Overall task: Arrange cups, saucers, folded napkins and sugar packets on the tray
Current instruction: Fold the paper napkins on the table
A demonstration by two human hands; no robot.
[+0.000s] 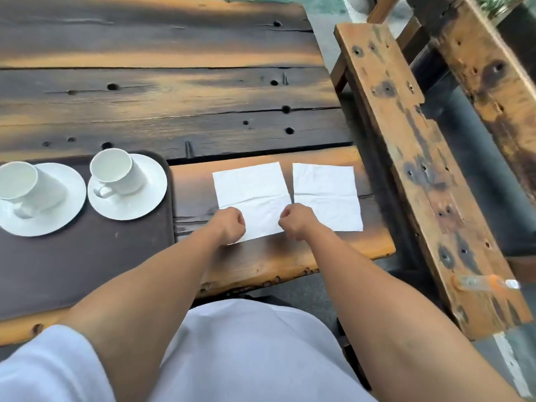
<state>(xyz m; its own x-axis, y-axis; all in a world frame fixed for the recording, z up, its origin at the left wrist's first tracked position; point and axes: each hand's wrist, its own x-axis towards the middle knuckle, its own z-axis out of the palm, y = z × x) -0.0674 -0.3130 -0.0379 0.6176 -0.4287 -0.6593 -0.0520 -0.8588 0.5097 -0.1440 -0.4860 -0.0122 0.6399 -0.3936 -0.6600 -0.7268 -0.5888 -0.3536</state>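
A dark brown tray (pixel 87 262) lies at the left on the wooden table. On it stand two white saucers, each with a white cup: one cup (pixel 27 187) on the left saucer (pixel 58 221), one cup (pixel 116 171) on the right saucer (pixel 145 204). Two white napkins lie unfolded to the right of the tray. My left hand (pixel 230 224) and my right hand (pixel 295 221) pinch the near corners of the left napkin (pixel 251 187). The right napkin (pixel 326 192) lies untouched beside it. No sugar packets are in view.
The wooden table (pixel 174 97) stretches away behind the napkins. A worn wooden bench (pixel 412 158) runs along the right side, with a small clear tube with an orange band (pixel 484 282) on it. My white clothing fills the bottom.
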